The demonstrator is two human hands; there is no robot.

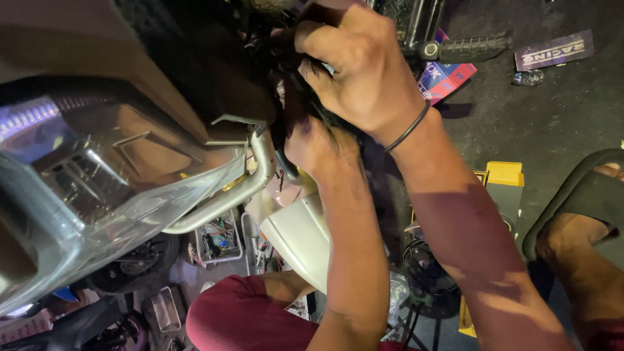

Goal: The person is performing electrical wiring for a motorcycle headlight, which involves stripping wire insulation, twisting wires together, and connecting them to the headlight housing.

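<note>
Both my hands are raised into the dark space behind a motorcycle headlight (pixel 97 188). My right hand (pixel 367 75), with a thin black band at the wrist, has its fingers curled around a bundle of black wiring (pixel 286 91). Just below it my left hand (pixel 318 146) closes on the lower end of the same black bundle, beside a curved chrome bracket tube (pixel 257 172). The fingertips of both hands are hidden in the dark wiring. A black handlebar grip (pixel 471 47) sticks out to the right of my right hand.
A white fairing panel (pixel 299 237) hangs below the bracket. On the dark floor lie a tray of small parts (pixel 218 237), a red and blue box (pixel 448 77), a purple sticker (pixel 554 50) and a yellow box (pixel 504 174). My foot in a black sandal (pixel 585 208) rests at right.
</note>
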